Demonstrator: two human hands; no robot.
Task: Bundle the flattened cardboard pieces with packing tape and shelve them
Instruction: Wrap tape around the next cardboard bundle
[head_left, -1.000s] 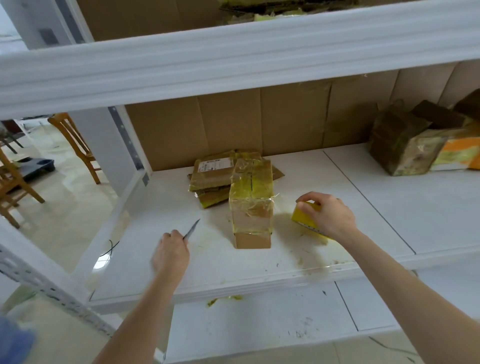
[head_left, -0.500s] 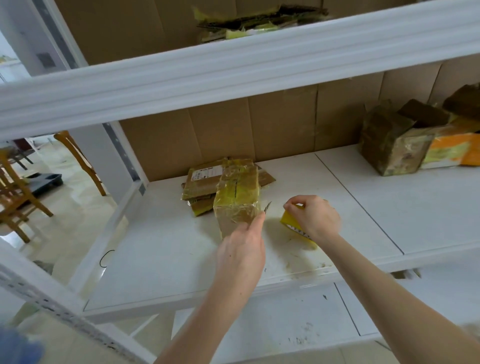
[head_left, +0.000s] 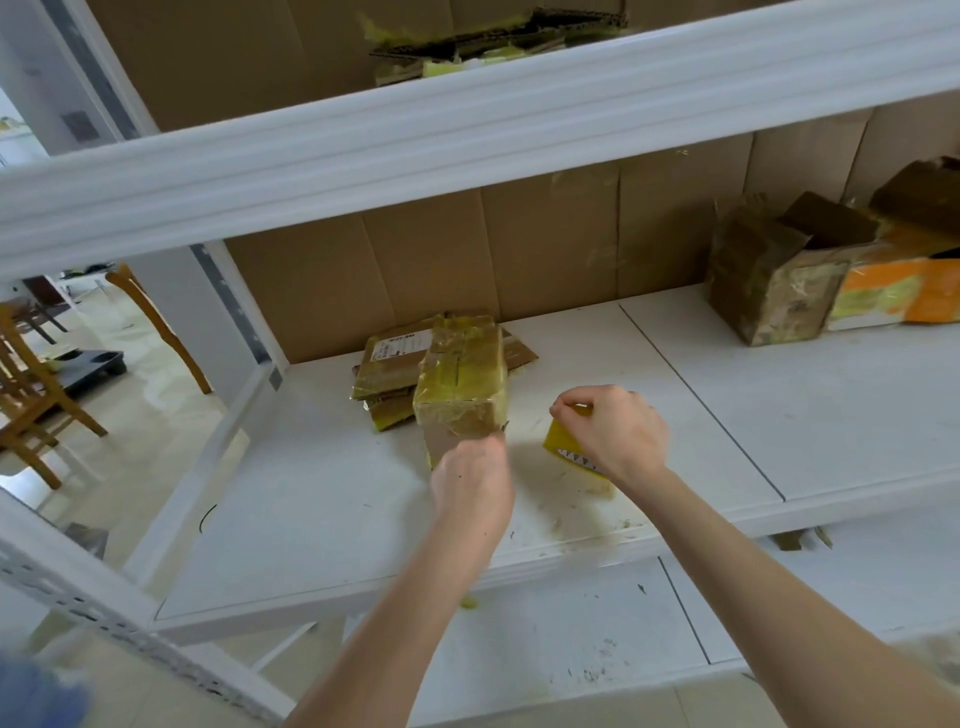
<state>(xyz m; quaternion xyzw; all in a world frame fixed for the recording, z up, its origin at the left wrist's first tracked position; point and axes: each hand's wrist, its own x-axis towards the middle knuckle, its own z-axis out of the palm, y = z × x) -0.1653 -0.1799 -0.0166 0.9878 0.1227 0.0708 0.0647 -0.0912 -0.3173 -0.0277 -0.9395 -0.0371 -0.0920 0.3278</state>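
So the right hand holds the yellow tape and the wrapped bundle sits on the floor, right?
No. The head view shows the wrapped bundle on the white shelf, not the floor; the right hand does hold the yellow tape.

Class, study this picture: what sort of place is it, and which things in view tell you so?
Probably a storeroom or packing area: white metal shelving, taped cardboard bundles lying on it, worn boxes to the right, and a tape roll in the right hand.
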